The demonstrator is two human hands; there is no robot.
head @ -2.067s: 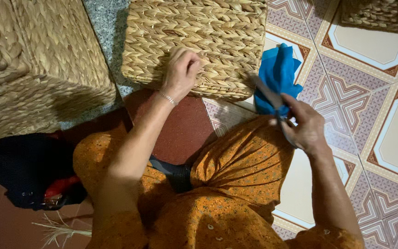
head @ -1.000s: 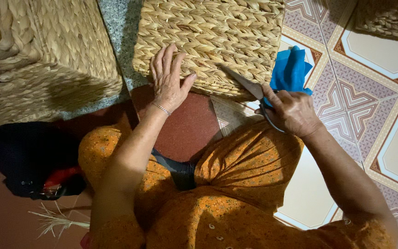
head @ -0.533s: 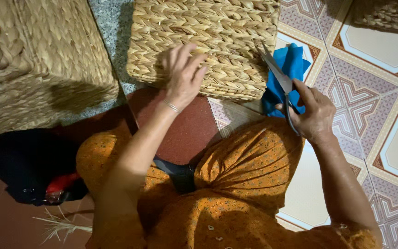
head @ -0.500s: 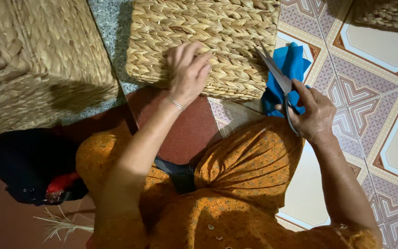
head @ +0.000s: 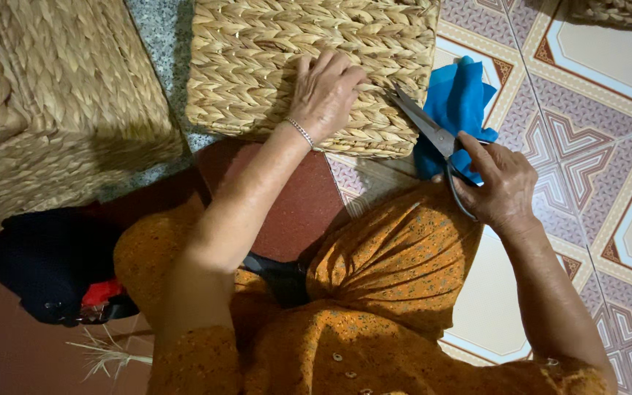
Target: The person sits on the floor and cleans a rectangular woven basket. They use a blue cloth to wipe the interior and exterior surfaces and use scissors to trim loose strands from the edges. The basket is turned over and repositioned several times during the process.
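A woven straw basket (head: 272, 58) lies on the floor in front of me. My left hand (head: 325, 91) rests flat on its near side, fingers spread over the weave. Metal scissors (head: 429, 132) are gripped in my right hand (head: 497, 183), blades slightly apart and pointing up-left at the basket's right edge. Just behind the scissors lies a blue cloth (head: 462, 110) on the tiles. My orange patterned clothing (head: 389, 263) fills the lower middle.
A second, larger woven basket (head: 45, 102) stands at the left. A dark bag with a red part (head: 53, 263) lies at the lower left beside loose straw strands (head: 107, 355). Patterned floor tiles (head: 608, 132) spread to the right; another basket's corner (head: 623, 11) shows top right.
My left hand slid right along the basket's face and settled flat. My right hand brought the scissors' tips up to the basket's right edge.
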